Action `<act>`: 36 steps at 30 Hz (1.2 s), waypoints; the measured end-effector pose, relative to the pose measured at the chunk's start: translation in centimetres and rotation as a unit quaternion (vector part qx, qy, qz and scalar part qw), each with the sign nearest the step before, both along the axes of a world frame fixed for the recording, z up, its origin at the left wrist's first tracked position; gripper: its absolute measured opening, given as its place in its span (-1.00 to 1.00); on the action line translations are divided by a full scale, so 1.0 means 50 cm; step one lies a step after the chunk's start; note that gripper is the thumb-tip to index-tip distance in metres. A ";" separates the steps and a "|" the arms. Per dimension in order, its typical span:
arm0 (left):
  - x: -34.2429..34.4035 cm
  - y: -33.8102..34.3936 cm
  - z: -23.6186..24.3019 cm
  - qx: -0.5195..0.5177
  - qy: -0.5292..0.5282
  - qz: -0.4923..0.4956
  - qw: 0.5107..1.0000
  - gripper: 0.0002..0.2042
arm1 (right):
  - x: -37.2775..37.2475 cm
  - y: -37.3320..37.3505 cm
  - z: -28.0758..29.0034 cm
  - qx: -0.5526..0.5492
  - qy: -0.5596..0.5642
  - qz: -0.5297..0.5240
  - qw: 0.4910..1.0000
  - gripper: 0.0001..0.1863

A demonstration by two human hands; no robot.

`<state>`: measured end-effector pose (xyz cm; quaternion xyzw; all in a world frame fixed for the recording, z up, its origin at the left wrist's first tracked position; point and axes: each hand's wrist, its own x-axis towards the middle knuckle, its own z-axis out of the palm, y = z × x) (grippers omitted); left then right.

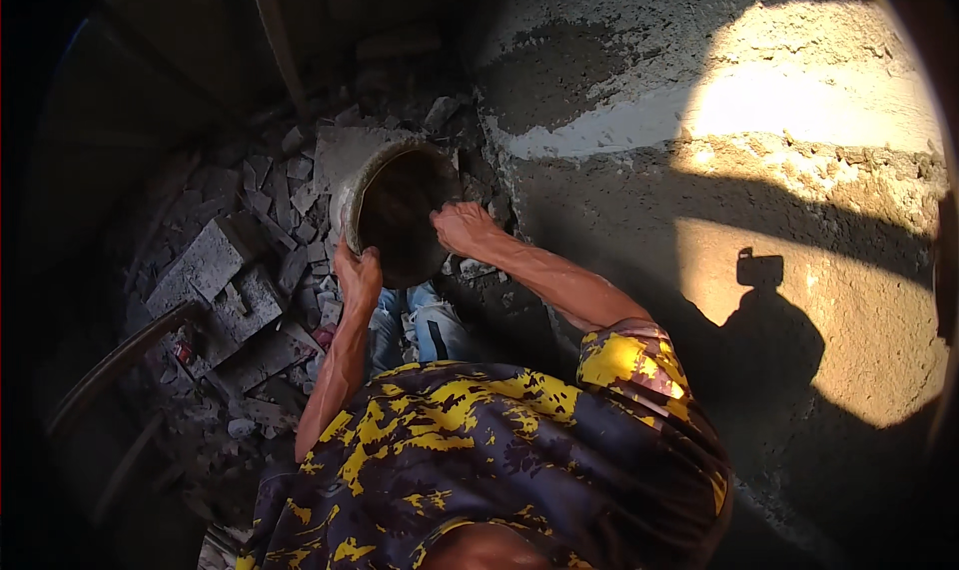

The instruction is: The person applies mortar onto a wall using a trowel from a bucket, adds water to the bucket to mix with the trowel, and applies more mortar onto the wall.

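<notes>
We hold a round mortar pan [395, 210] by its rim, left hand [357, 275] clamped on the near edge, right hand [462, 227] curled over the edge beside it. The pan hangs over broken rubble [240, 280], tilted, mouth facing us, rim plane nearly upright. In our judgement, both grips should stay opposed to steady the tilt.

Your left hand's [357, 278] fingertips hidden behind the pan [395, 210] rim, pan's inside too dark to read, your legs covered by your shirt [479, 450], left rubble [240, 290] fading into shadow.
</notes>
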<state>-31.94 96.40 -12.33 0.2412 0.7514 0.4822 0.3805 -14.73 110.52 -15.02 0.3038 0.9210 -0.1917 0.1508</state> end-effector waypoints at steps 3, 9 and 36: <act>-0.035 -0.029 0.026 -0.002 -0.067 0.012 0.998 -0.49 | -0.007 -0.059 0.021 -0.151 0.035 -0.048 0.987 -0.64; -0.150 -0.151 0.029 -0.062 -0.168 0.120 0.976 -0.70 | -0.041 -0.152 0.051 -0.178 0.151 -0.078 0.969 -0.72; -0.093 -0.113 -0.031 -0.055 -0.110 0.147 0.981 -0.61 | 0.083 0.060 0.300 0.069 0.013 -0.101 0.992 -0.74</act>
